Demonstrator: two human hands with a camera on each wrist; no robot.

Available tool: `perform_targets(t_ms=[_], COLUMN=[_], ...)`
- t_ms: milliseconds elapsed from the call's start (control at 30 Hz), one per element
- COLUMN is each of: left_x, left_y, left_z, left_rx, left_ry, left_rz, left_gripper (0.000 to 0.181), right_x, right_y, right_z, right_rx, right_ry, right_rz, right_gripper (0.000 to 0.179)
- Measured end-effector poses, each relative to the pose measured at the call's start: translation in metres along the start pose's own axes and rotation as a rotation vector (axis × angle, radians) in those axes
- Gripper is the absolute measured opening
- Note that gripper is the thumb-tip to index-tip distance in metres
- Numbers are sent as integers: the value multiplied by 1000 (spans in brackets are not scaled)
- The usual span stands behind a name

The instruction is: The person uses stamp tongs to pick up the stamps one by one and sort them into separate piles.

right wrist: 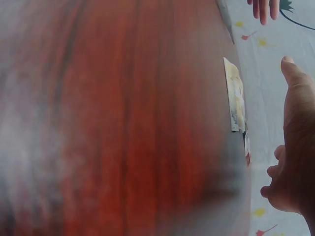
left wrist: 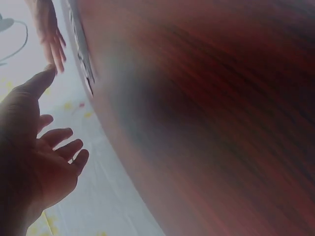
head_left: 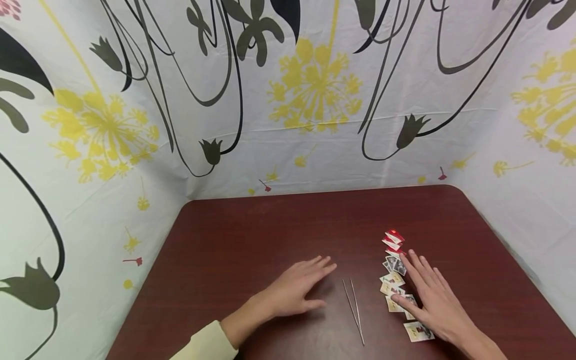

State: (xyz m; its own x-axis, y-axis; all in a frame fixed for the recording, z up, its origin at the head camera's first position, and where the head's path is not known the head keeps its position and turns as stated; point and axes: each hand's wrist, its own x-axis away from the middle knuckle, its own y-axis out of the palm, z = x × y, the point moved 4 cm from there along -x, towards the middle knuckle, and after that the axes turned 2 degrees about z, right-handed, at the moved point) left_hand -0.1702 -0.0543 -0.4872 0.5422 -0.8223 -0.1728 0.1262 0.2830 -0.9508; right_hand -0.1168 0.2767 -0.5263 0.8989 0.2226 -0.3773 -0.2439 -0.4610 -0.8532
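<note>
Palm down over the table, my left hand (head_left: 297, 287) has its fingers extended and holds nothing. To its right lie thin metal tweezers (head_left: 355, 312), their two tips apart and pointing away from me. My right hand (head_left: 434, 302) is spread beside and partly over a column of small stamps; whether it touches them I cannot tell. Red stamps (head_left: 393, 235) lie at the far end, grey ones (head_left: 397, 265) in the middle, and cream ones (head_left: 392, 288) nearer. One cream stamp (head_left: 418, 331) sits apart at the near end, partly behind the right hand. In the right wrist view a cream stamp (right wrist: 235, 96) appears edge-on.
The dark red-brown wooden table (head_left: 252, 235) has rounded far corners. A white cloth (head_left: 288, 165) printed with yellow flowers and grey stems hangs behind it and along both sides. A pale yellow sleeve (head_left: 207, 345) covers the left forearm.
</note>
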Motion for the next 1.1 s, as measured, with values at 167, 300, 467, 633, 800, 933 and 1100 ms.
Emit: perform_targets(t_ms=[167,300,467,633,800,933,1100], left_x=[-12,-19,-27,-36,-42,-46,-50], left_y=[9,18,27,32,38,44,49], left_z=[12,20,29,33,34,34,35], left_rx=[-42,-52,-34,56,117,136,131], left_ry=[86,131,161,151,152,153,154], left_rz=[8,-10,-43,-65,-68,-81,-111], left_gripper=[78,68,61,55,53,51,47], right_x=[-3,-6,-7,-8,-9,-10,-11], right_y=[6,11,15,18,20,22,23], right_z=[2,3,3,4,7,10,12], right_rx=[-5,-11,-39,-122,-255,-302,-338], right_ry=[13,14,13,62,161,191,181], right_rz=[-22,-40,-48,-70,-112,-89,-5], right_gripper=[94,92,93,98,101,104,105])
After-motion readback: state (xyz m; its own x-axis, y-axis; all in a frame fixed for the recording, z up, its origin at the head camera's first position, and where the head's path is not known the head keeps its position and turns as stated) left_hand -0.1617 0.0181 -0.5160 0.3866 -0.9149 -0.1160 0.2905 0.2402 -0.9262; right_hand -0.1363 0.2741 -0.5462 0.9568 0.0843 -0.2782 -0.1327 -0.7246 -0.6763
